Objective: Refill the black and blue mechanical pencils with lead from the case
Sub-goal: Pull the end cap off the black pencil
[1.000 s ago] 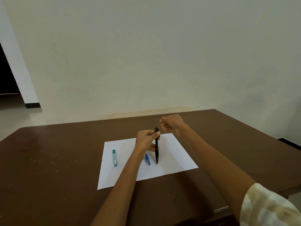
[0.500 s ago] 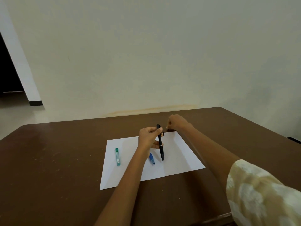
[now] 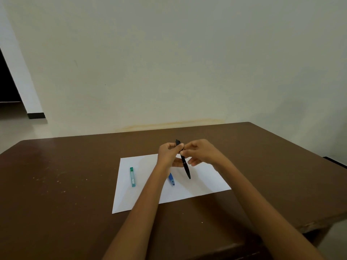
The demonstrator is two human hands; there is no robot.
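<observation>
Above the far edge of the sheet (image 3: pixel 206 177), the light, stiff, slick black pencil (image 3: pixel 185 164) is pinched near its top by the left hand (image 3: pixel 168 153) and by the right hand (image 3: pixel 200 152), judged best held there, not at the fragile tip.

Plain indoor room, possibly a home or office: brown wooden table (image 3: pixel 56 184) against a bare cream wall (image 3: pixel 169 62) (dark doorway (image 3: pixel 7 81) at left).

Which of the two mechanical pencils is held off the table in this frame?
The black pencil, gripped by the left hand with the right hand at it; the blue pencil lies on the paper.
</observation>
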